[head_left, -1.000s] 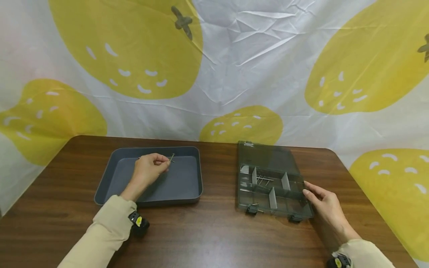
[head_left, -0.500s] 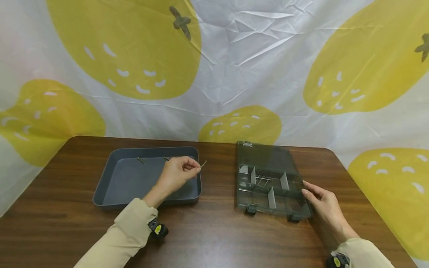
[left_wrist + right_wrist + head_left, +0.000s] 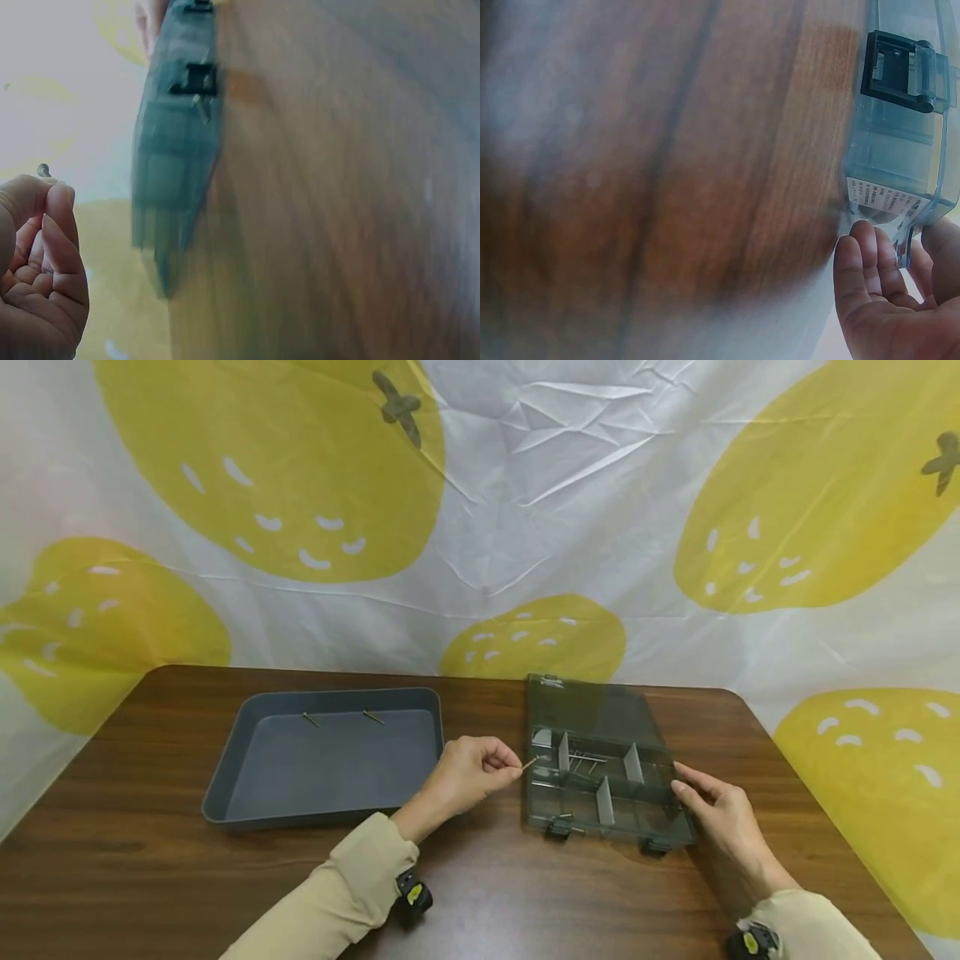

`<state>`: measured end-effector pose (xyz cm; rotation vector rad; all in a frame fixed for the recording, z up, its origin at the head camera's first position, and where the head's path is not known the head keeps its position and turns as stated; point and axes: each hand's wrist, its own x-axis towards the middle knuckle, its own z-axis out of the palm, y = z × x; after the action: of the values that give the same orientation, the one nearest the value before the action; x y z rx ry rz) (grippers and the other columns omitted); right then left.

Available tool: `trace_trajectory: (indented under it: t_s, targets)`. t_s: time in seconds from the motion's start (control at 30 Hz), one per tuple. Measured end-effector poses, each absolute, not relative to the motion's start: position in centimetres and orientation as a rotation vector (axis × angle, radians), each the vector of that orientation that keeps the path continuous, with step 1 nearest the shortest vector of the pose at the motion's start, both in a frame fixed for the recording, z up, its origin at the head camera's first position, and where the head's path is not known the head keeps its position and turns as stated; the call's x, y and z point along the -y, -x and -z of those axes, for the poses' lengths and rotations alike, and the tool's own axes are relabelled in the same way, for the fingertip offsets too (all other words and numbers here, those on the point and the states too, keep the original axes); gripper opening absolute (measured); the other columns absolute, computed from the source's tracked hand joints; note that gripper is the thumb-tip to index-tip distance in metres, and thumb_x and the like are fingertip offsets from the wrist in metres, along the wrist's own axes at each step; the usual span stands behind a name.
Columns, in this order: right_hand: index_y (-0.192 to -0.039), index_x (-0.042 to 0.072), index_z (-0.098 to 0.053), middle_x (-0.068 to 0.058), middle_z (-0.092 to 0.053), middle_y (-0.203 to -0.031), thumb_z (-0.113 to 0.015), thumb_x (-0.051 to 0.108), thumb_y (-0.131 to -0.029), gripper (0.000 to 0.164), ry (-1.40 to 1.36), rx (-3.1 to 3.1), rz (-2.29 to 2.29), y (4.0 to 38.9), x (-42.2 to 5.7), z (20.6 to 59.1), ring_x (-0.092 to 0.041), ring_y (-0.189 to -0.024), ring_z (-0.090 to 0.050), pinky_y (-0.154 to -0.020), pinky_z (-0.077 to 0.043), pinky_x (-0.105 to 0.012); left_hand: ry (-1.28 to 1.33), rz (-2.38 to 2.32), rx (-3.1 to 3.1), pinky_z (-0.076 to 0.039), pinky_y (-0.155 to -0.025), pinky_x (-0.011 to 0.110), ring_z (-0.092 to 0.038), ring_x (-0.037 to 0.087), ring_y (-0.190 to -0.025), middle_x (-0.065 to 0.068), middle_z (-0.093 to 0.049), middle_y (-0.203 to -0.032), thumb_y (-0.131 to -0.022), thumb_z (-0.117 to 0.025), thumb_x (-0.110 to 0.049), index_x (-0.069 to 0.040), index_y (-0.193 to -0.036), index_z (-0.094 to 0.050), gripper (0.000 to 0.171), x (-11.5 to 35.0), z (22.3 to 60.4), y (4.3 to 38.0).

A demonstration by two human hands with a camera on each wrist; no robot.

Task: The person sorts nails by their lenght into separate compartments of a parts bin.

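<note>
My left fingers (image 3: pixel 501 748) pinching screw (image 3: pixel 530 763), long axis pointing right toward compartment box (image 3: pixel 581 710); right fingers (image 3: pixel 699 777) holding its right edge.

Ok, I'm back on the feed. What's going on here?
A person's left hand pinches a small metal fastener at the left edge of a dark, see-through compartment box. Their right hand touches the right side of the box. Several loose fasteners lie in the back middle compartment. Over to the left, two more fasteners lie near the far side of the gray tray. The pinched one is not yet released.
</note>
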<state>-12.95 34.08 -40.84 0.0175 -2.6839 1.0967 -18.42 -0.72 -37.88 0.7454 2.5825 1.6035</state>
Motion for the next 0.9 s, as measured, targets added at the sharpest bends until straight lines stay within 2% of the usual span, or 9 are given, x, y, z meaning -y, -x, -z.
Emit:
trace_trajectory:
  t_s: [0.3, 0.9]
  targets:
    - [-0.126, -0.008, -0.054, -0.028, -0.057, -0.122, -0.055, 0.018, -0.095, 0.040, -0.027, 2.683, -1.097, 12.9, -34.0, 40.8, 0.025, -0.092, -0.041, -0.071, -0.040, -0.002, -0.822, -1.594, -2.508, -0.047, -0.058, 0.016, -0.059, 0.000, -0.062, 0.001, -0.071, -0.076, -0.080, -0.072, -0.012, -0.009, -0.082, -0.072, 0.004, -1.9, 38.8, 17.8]
    - [-0.129, -0.006, -0.053, -0.028, -0.055, -0.125, -0.054, 0.021, -0.096, 0.043, 0.000, 2.703, -1.124, 12.4, -34.2, 40.8, 0.025, -0.093, -0.041, -0.071, -0.041, -0.003, -0.870, -1.548, -2.494, -0.045, -0.060, 0.015, -0.057, -0.003, -0.062, -0.003, -0.069, -0.073, -0.081, -0.073, -0.015, -0.011, -0.079, -0.071, 0.004, -4.9, 39.7, 17.2]
